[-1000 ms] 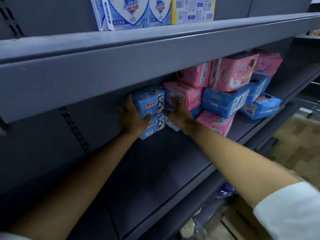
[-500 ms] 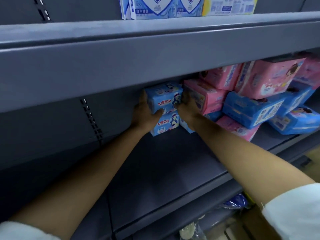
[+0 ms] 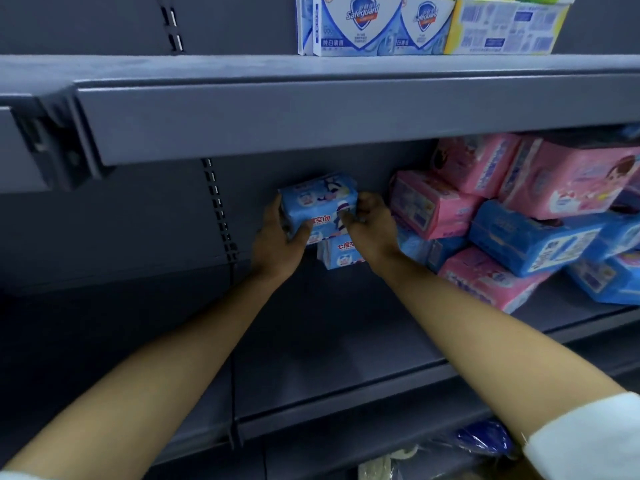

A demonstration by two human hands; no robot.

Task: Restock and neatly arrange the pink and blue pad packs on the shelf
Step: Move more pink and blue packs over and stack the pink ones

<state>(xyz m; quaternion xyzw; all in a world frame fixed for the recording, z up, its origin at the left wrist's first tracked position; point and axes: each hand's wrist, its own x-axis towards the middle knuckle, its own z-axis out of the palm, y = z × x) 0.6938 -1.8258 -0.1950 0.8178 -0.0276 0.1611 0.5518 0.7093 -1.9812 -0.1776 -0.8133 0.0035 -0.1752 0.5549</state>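
Grey metal shelving fills the view. Nearest the camera, two bare forearms reach in, the right one coming out of a white sleeve (image 3: 588, 441). Below them the dark deck of the shelf (image 3: 346, 344) runs back from its front lip towards the rear panel.

Further in, both hands meet on one upper blue pack (image 3: 318, 202). The left hand (image 3: 277, 237) has its fingers curled round the pack's left end, with the thumb laid across the front. The right hand (image 3: 374, 230) clasps the right end in the same way. Holding it from both ends probably lets the person square the soft pack rather than simply drop it. It appears to rest on a lower blue pack (image 3: 337, 254), overhanging it a little to the left, so the column is not yet flush.

This small stack stands near the back, just right of a slotted upright (image 3: 216, 209). It looks like the start of a tidy row built from that side.

To the right, pink pad packs (image 3: 433, 206) and blue pad packs (image 3: 530, 237) lie in a tilted heap, leaning on one another and still to be sorted.

Overhead, the upper shelf (image 3: 311, 126) overhangs the work, which probably explains the low, flat reach. Soap boxes (image 3: 360, 26) stand on top of it, furthest away.
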